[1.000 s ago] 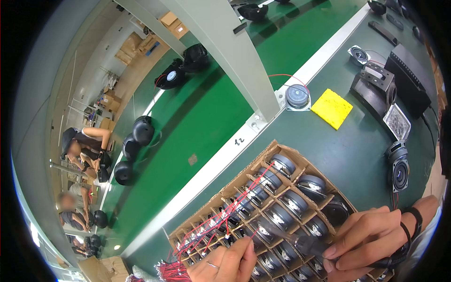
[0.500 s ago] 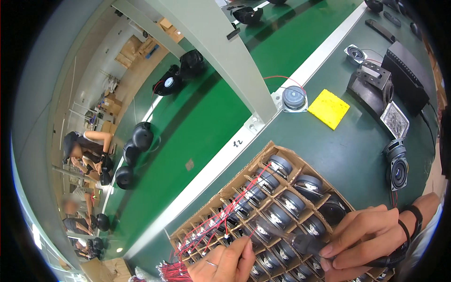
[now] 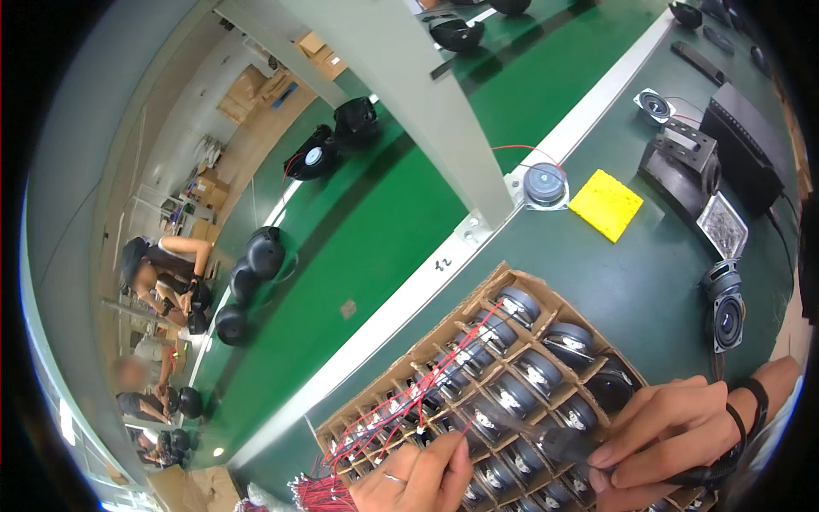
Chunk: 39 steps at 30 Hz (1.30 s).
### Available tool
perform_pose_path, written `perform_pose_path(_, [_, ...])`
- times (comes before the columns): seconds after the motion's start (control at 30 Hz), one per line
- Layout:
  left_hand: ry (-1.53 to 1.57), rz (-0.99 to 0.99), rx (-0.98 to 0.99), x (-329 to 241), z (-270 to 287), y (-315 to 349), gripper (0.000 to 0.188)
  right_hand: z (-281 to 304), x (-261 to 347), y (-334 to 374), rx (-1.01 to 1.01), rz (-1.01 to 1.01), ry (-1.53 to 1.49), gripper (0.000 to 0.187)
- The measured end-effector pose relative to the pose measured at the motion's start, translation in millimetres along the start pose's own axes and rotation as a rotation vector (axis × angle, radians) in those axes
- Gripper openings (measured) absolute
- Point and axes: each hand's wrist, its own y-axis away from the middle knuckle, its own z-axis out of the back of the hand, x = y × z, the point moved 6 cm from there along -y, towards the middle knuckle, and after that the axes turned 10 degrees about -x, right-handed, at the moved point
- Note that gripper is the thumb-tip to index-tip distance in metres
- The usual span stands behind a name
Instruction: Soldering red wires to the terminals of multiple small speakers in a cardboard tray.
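Note:
In front of me a cardboard box with divider cells holds several round speakers, magnet side up. My left hand, a ring on one finger, is over its near left part, thumb and fingertips pinched on a thin red wire. From the right, my right hand grips the dark handle of a soldering iron. Its blurred shaft points left over the speakers, toward my left fingertips; where the tip ends is unclear. Red wires lie across the box's left cells.
A yellow sponge and a loose speaker lie beyond the box, near a metal post. An iron stand, a black unit and more speakers are at right. Across the green belt, people work with black housings.
The whole view has shifted slightly, so things appear a little further right and lower. Both hands keep nearly the same grip and place over the box.

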Motion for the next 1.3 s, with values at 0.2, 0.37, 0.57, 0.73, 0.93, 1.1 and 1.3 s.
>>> perform_pose_path(0.2, [-0.133,-0.012,-0.03,2.7,0.5,6.8,0.022,2.2,-7.6,20.3,-0.048,-0.033,0.159,0.026])
perform_pose_path(0.37, [0.004,-0.038,-0.026,-4.8,1.0,7.6,0.033,11.5,0.2,36.1,0.025,0.0,0.307,0.026])
perform_pose_path(0.57, [0.117,-0.082,0.04,4.9,12.4,13.2,0.026,-1.3,13.3,0.7,0.284,0.074,0.239,0.021])
perform_pose_path(0.73, [0.173,-0.111,0.08,8.2,13.5,15.9,0.024,0.7,20.0,1.7,0.272,0.057,0.257,0.021])
perform_pose_path(0.93, [0.152,-0.155,0.102,1.6,14.5,15.5,0.022,3.9,20.0,2.5,0.22,0.038,0.266,0.023])
perform_pose_path(1.1, [0.226,-0.24,-0.157,-1.6,22.1,11.1,0.032,7.5,24.1,3.3,0.255,0.052,0.283,0.023])
perform_pose_path(1.3, [0.395,0.309,0.116,19.1,-6.2,15.4,0.013,15.8,4.7,33.7,-0.006,0.116,0.319,0.023])
